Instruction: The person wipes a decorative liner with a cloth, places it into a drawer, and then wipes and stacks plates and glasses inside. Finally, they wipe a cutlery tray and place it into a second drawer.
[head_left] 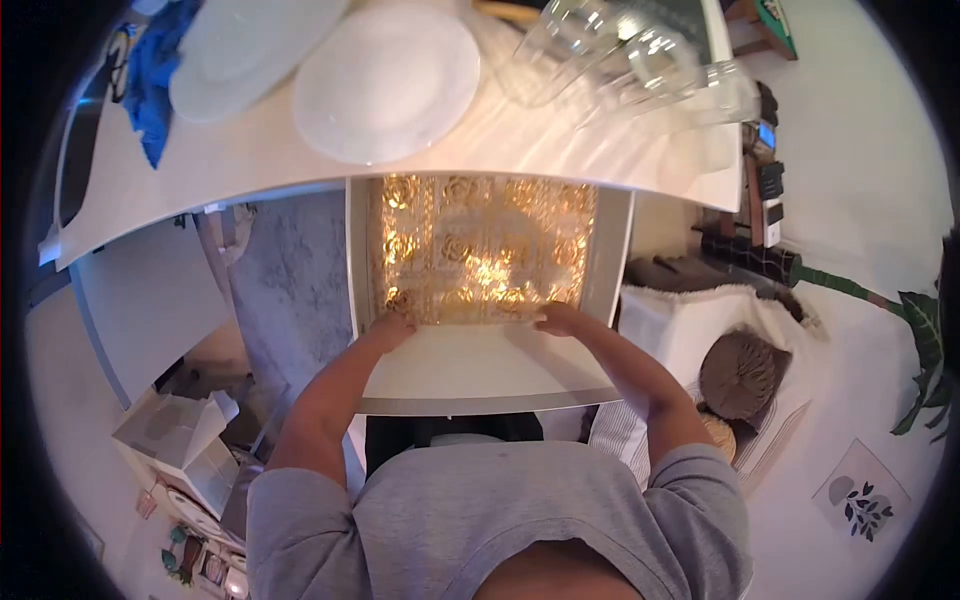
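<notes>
A shiny gold mat with a raised rose pattern point(460, 250) lies inside an open white drawer point(480, 365), which is pulled out below the tabletop. At the mat's near left corner is my left hand point(393, 330), its fingers closed on the edge. My right hand point(558, 320) pinches the near edge toward the right corner. Between the mat and the drawer's front panel, a strip of pale drawer bottom shows. The mat's far edge is hidden under the tabletop.
On the tabletop point(250, 150) stand two white plates point(385, 85), several clear glasses point(660, 65) and a blue cloth point(155, 80). A sofa with a round brown cushion point(740, 375) is at right. An open white box point(185, 440) sits at lower left.
</notes>
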